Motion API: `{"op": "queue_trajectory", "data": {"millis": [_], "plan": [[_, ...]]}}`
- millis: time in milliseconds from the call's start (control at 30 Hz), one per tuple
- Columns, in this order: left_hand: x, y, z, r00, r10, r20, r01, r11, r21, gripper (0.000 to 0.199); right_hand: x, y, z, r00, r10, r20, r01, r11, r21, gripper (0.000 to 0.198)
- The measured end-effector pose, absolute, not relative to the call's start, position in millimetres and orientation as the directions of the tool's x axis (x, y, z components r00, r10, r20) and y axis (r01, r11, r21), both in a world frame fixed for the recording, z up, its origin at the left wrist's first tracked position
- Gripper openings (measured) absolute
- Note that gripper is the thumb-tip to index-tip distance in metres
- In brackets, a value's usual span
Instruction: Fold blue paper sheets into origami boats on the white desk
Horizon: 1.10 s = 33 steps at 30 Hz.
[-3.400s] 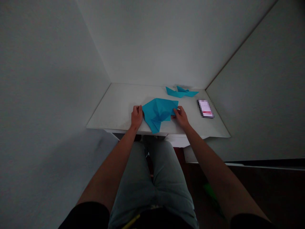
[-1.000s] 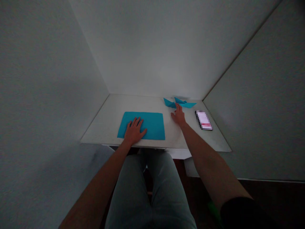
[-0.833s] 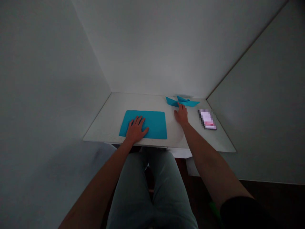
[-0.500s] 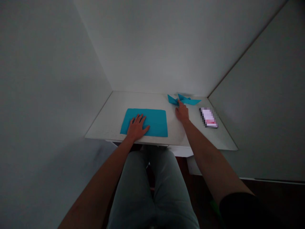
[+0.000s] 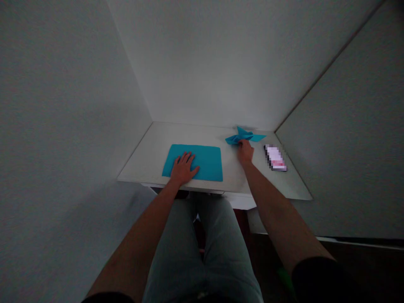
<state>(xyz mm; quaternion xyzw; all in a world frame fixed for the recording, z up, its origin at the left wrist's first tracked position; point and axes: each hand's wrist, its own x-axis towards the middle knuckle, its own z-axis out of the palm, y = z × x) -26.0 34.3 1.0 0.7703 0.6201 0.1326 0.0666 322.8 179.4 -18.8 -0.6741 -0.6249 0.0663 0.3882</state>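
A flat sheet of blue paper lies near the front edge of the white table. My left hand rests on its left half, palm down with the fingers spread. Farther right, at the back of the table, are folded blue paper boats, overlapping in view. My right hand has its fingers bent and pinched at the near side of the closer paper boat. Behind it shows the other paper boat, pointing right. My fingertips are partly hidden by the hand itself.
A phone with a blurred screen lies at the right of the table. Walls close in the table at the back, left and right. My legs are below its front edge.
My right hand has gone from a pointing finger to a pinch on the nearer paper boat, which has shifted slightly right and towards me. The left hand stays spread on the sheet.
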Motion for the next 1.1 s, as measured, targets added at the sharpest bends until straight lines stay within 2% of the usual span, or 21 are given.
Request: {"op": "queue_trajectory", "data": {"millis": [100,200,400,500,633,700,767,833,933,1100], "plan": [[-26,35,4,0.197,0.977,0.078,0.956,-0.209,0.205,0.074,324,166,-24,0.253,0.850,0.462,0.661,0.196,-0.724,0.029],[-19,32,5,0.219,0.974,0.050,0.955,-0.224,0.194,0.077,317,142,-29,0.239,0.845,0.479,0.564,0.281,-0.777,0.034],[25,7,4,0.246,0.968,0.056,0.934,-0.252,0.254,0.080,297,85,-28,0.040,0.908,0.418,0.508,0.342,-0.791,0.039],[47,4,7,0.241,0.970,0.029,0.911,-0.236,0.338,0.077,294,70,-22,-0.055,0.905,0.422,0.536,0.384,-0.752,0.037],[50,23,17,0.070,0.995,-0.070,0.812,-0.016,0.583,0.050,291,64,-17,-0.133,0.888,0.440,0.572,0.431,-0.698,0.033],[43,36,21,-0.008,1.000,0.016,0.709,-0.006,0.705,0.043,287,63,-14,-0.220,0.878,0.425,0.592,0.466,-0.657,0.030],[36,44,22,-0.025,0.991,0.131,0.636,-0.085,0.767,0.039,283,60,-12,-0.334,0.854,0.398,0.615,0.518,-0.595,0.027],[33,45,18,0.027,0.980,0.195,0.620,-0.170,0.766,0.041,280,57,-11,-0.424,0.820,0.384,0.631,0.572,-0.524,0.027],[34,41,9,0.138,0.967,0.216,0.664,-0.252,0.704,0.047,278,52,-11,-0.488,0.779,0.394,0.631,0.626,-0.458,0.031],[38,36,1,0.169,0.961,0.218,0.697,-0.273,0.664,0.043,280,53,-16,-0.462,0.766,0.447,0.630,0.639,-0.442,0.037]]}}
